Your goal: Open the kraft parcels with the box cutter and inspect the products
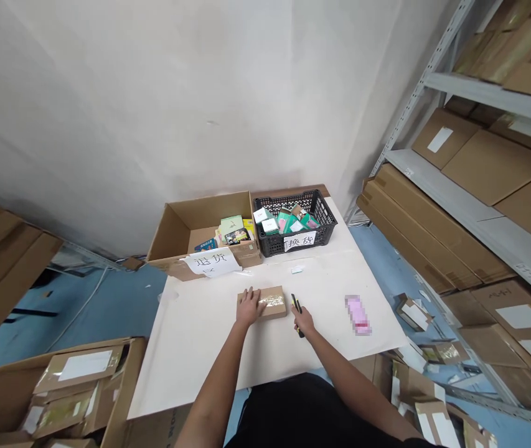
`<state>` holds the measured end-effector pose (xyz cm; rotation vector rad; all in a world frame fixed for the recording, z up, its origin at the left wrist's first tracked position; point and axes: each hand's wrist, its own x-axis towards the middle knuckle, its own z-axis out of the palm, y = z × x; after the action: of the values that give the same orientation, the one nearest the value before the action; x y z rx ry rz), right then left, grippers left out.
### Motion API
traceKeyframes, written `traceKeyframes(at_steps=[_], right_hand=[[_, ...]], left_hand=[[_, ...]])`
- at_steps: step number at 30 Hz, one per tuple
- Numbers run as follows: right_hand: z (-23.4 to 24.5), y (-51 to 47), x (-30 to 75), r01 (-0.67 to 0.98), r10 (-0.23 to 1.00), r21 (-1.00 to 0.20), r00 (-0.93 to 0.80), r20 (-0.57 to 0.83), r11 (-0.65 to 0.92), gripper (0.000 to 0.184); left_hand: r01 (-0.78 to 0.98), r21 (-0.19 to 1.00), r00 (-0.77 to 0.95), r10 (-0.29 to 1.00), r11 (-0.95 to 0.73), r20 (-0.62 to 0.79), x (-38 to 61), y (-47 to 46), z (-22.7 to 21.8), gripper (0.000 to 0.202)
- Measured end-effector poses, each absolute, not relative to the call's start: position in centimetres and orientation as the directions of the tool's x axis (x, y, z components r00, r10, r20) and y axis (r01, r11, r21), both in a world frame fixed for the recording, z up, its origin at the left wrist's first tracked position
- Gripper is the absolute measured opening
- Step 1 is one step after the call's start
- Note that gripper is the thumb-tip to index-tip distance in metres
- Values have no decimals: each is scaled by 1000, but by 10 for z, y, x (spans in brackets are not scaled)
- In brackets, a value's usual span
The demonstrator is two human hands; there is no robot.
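A small brown cardboard box (272,302) with clear tape over its top lies on the white table. My left hand (249,307) rests on the box's left part, fingers spread over the top. Just right of the box, my right hand (303,320) is closed around a black and yellow utility knife (296,305), its front end pointing away from me. A small gap shows between knife and box. Whether the blade is out is too small to tell.
At the table's back stand an open carton (176,267) and a black plastic crate (274,246), both holding small packets. A blurred pink item (357,314) lies right. Shelving (480,87) with cartons rises at right; a big box of parcels (137,354) stands at lower left.
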<state>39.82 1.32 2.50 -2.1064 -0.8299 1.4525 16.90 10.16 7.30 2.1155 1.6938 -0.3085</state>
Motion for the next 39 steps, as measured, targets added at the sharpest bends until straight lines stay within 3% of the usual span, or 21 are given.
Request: traceKeyframes(at_steps=[5,9,13,17,19,21,27,30,34,39], right_hand=[[27,49,358,416,757,-636,279,-591,-650,52],[47,106,357,551,777,-558,336,-532,-620,61],[60,130,369,575,793,-559,321,-517,-597,59],[42,80,371,515,783,-592,360,-507,-620,64],[26,45,366,538,789,-588,300,-536,-604,67],[14,21,362,533,776,-578,297,-556,-618,64],[29,66,375,656,837,-548,260,-481,-519,71],[48,105,386,707,854,-512,265,-447,-487,70],[54,111,410,647,856,-562,360,-372,-516,45],[37,63,454,461,747,-601,257,-613,-652,62]], left_hand=[[993,99,104,920,-72,-377,154,86,75,62],[995,96,31,866,20,-499,152,63,79,56],[986,149,142,854,-76,-501,155,63,84,50],[904,166,425,799,-393,-426,164,84,79,90],[818,185,565,703,-544,-432,168,92,73,96],[794,180,592,672,-580,-444,170,91,64,99],[949,13,286,845,-314,-451,188,56,40,110],[983,-22,159,913,-181,-376,203,45,33,88],[986,12,163,948,-166,-274,211,47,23,70],[982,65,190,947,-179,-260,209,48,4,69]])
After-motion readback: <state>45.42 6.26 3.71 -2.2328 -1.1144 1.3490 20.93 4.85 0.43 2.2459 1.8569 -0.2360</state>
